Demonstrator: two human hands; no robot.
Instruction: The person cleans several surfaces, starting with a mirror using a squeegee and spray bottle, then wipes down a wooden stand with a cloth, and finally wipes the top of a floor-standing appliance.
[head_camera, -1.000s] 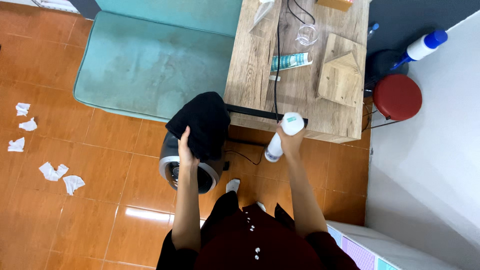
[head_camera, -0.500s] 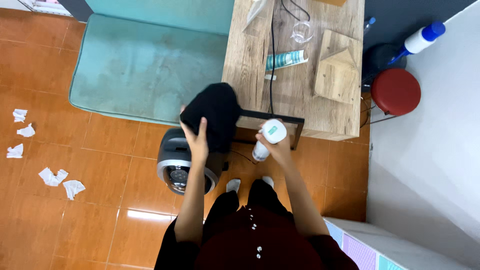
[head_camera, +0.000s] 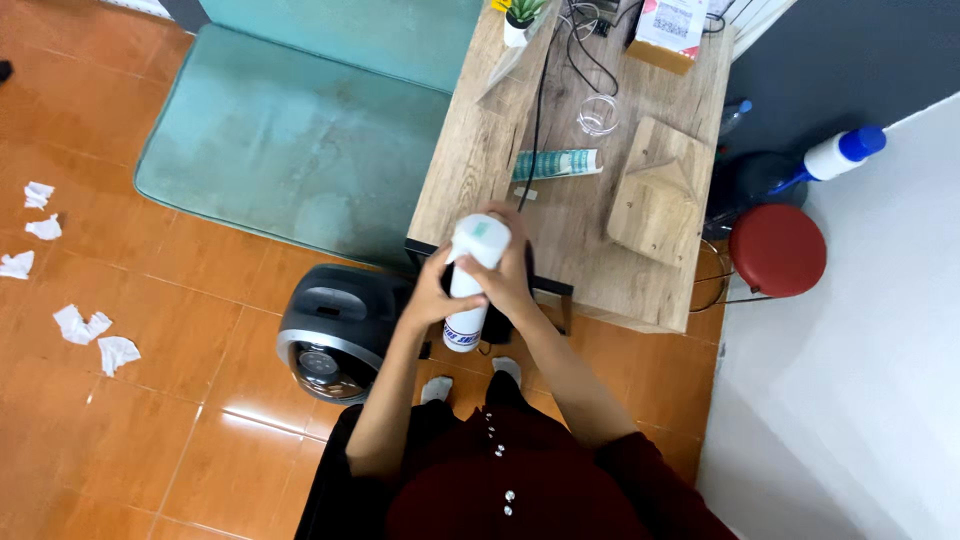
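Holding a white spray bottle at frame centre, both hands meet over the near edge of the wooden tabletop. Right hand fingers wrap the bottle body, pressed against it. Left hand fingers curl around the bottle's other side. The bottle stands roughly upright, cap toward the tabletop. A grey-black round appliance sits on the orange floor, left of the hands. Crumpled paper scraps lie at far left.
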